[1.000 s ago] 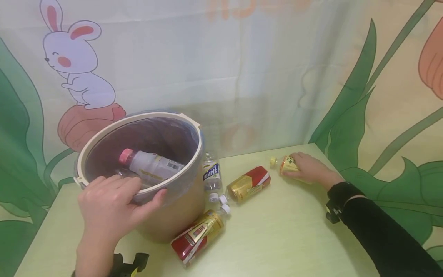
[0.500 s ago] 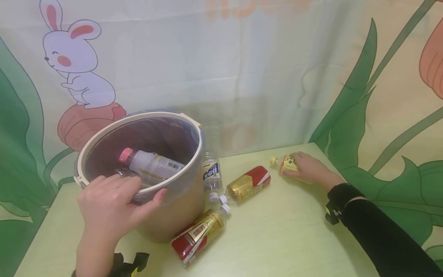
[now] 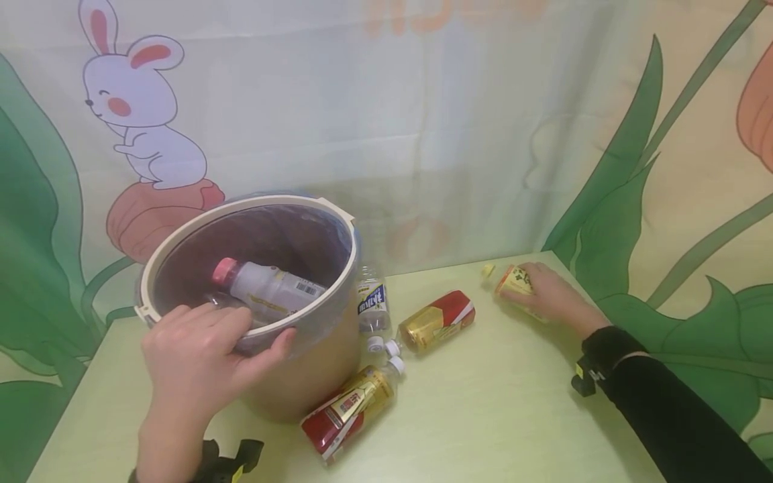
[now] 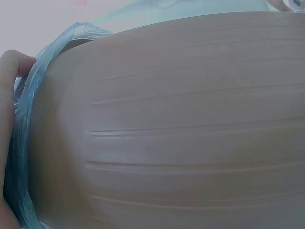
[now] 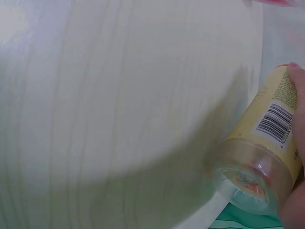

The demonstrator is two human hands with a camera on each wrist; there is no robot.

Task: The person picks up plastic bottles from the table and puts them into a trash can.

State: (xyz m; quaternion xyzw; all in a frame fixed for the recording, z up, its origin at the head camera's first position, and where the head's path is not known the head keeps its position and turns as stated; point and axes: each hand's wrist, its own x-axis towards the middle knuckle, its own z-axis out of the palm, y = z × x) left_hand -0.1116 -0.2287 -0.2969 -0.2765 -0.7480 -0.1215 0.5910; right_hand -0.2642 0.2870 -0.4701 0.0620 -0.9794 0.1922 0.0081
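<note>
Currently, the right hand [image 3: 548, 292] is holding the far-right yellow bottle [image 3: 514, 279], probably light and squeezable, sensibly by its label [image 5: 276, 120], while the left hand [image 3: 202, 352] is gripping the bin [image 3: 335, 342].

Light is soft — glare and broad shadow mark the table [image 5: 143, 95].

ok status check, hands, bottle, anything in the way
Left hand gripping bin by rim. Right hand holding yellow-labelled bottle. One red-and-gold bottle lying between right hand and bin, possible obstacle.
</note>
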